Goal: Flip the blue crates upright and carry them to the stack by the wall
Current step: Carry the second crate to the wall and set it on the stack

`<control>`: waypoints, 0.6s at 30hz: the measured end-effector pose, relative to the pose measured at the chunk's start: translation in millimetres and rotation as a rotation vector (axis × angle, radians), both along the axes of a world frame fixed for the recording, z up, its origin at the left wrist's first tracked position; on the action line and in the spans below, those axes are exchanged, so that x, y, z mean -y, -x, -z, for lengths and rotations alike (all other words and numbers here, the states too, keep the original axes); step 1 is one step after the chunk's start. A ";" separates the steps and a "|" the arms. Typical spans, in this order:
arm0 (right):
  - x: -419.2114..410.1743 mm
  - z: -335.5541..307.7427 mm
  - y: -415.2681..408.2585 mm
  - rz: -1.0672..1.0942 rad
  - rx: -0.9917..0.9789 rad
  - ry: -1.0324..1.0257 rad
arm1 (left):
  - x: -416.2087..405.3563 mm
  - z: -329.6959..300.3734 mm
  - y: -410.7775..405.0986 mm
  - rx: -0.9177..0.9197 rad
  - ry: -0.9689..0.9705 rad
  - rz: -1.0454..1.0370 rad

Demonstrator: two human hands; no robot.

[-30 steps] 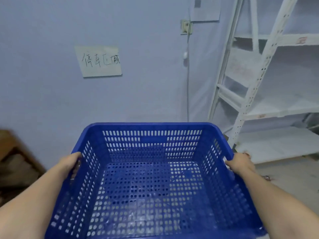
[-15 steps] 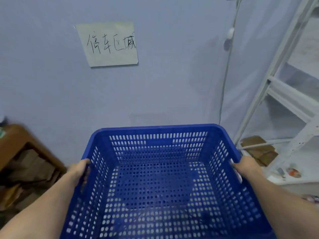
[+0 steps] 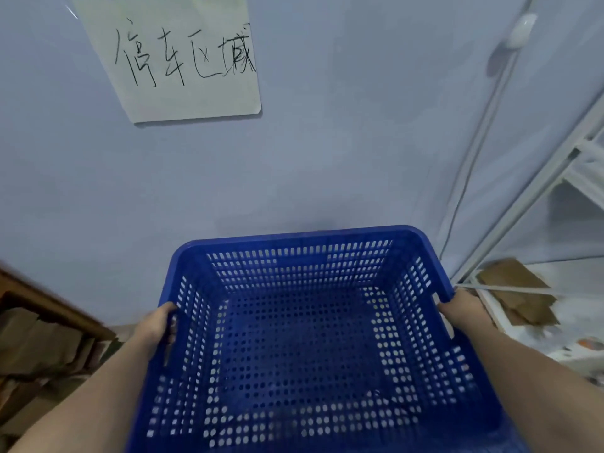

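Note:
A blue perforated plastic crate (image 3: 304,243) sits upright in front of me, its open top facing up and its far rim close to the pale wall. My left hand (image 3: 157,325) grips the crate's left side wall near the handle slot. My right hand (image 3: 464,308) grips the right rim. The crate is empty inside. Whatever lies beneath it is hidden; no stack of crates shows in view.
A paper sign (image 3: 176,57) with handwritten characters hangs on the wall above. A white metal shelf rack (image 3: 536,204) stands at the right, with cardboard pieces (image 3: 519,292) on its bottom shelf. A wooden unit with cardboard (image 3: 42,335) sits at the left. A cable (image 3: 474,152) runs down the wall.
I have moved closer to the wall with the crate held in both hands; the sign looms larger and higher, and the shelf rack has slid to the right edge.

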State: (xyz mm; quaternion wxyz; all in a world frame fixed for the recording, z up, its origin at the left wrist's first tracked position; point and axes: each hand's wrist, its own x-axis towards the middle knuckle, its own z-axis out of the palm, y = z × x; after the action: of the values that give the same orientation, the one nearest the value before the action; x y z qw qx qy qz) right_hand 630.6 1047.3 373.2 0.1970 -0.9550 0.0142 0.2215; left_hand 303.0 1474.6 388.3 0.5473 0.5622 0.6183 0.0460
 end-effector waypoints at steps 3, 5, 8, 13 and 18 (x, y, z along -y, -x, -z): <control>-24.8 14.3 -5.6 0.058 -0.045 0.051 | -31.8 24.9 -18.0 -0.001 0.061 0.022; -37.7 24.3 -8.2 0.080 -0.076 0.104 | -46.2 35.5 -29.6 -0.008 0.090 0.046; -52.6 38.5 -15.4 0.102 -0.129 0.139 | -66.7 52.0 -46.7 -0.027 0.102 0.052; -72.8 59.7 -34.9 0.113 -0.177 0.158 | -86.9 85.6 -62.9 -0.051 0.167 0.017; -93.1 81.4 -62.1 0.099 -0.225 0.177 | -99.4 118.0 -74.7 -0.082 0.178 -0.023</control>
State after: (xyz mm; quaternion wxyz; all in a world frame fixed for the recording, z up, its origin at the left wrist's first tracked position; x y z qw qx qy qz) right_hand 692.7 1140.4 291.9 0.1198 -0.9359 0.1026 0.3151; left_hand 377.7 1574.0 270.3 0.5686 0.5058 0.6482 -0.0260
